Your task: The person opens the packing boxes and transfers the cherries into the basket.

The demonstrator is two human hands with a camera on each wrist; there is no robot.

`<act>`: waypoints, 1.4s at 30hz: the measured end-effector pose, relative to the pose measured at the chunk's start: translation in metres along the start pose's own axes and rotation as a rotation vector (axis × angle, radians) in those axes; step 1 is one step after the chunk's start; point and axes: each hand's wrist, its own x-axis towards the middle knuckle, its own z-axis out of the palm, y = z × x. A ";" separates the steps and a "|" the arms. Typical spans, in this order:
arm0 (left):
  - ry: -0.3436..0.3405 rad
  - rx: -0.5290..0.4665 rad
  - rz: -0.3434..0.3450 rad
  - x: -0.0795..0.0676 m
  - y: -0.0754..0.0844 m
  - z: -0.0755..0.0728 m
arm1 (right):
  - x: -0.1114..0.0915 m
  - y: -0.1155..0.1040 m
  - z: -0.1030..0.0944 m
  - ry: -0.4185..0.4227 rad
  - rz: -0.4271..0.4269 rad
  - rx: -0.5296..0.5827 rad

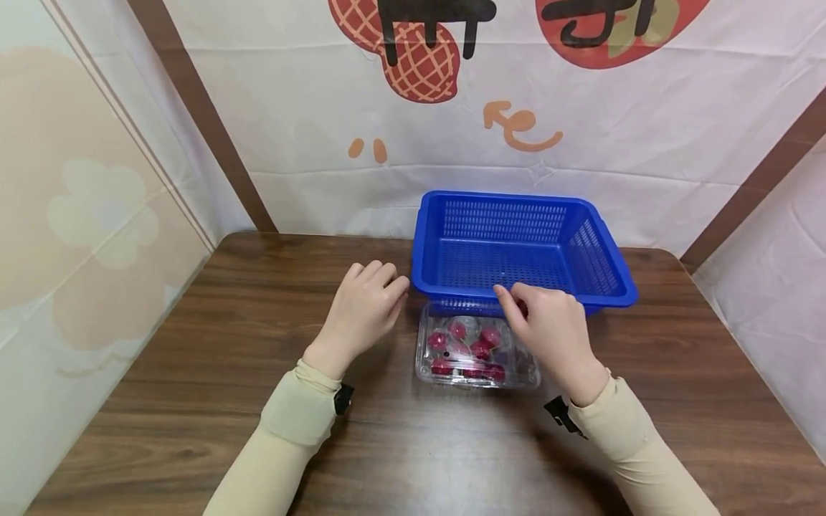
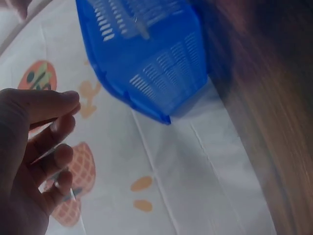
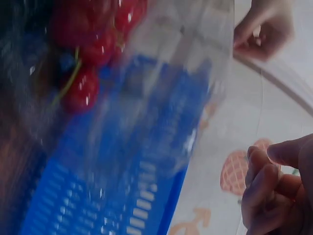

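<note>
A clear plastic clamshell box [image 1: 477,380] with red cherries [image 1: 480,349] inside lies on the table, its lid down. Just behind it stands a blue plastic basket [image 1: 419,244]. My left hand [image 1: 358,308] hovers to the left of the box, fingers loosely bent and holding nothing; the left wrist view shows the same hand [image 2: 36,147] with a gap inside its fingers. Over the box's right end is my right hand [image 1: 551,322], thumb out and fingers loosely curled. Nothing is in this hand [image 3: 279,186] in the right wrist view, where the cherries [image 3: 82,90] appear close up.
The brown wooden table [image 1: 213,373] runs to a white cloth backdrop [image 1: 310,93] with printed fruit shapes. The basket's rim reaches over the back of the box. A pale side panel [image 1: 84,251] rises at the left.
</note>
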 end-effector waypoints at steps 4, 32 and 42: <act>-0.014 -0.022 0.034 0.001 0.004 0.000 | -0.003 -0.010 0.004 -0.038 0.000 0.061; -0.019 -0.031 0.352 -0.025 0.034 -0.014 | -0.045 -0.078 0.029 -0.448 0.100 0.591; -0.045 -0.088 0.428 -0.030 0.037 -0.011 | -0.049 -0.082 0.034 -0.669 0.200 0.736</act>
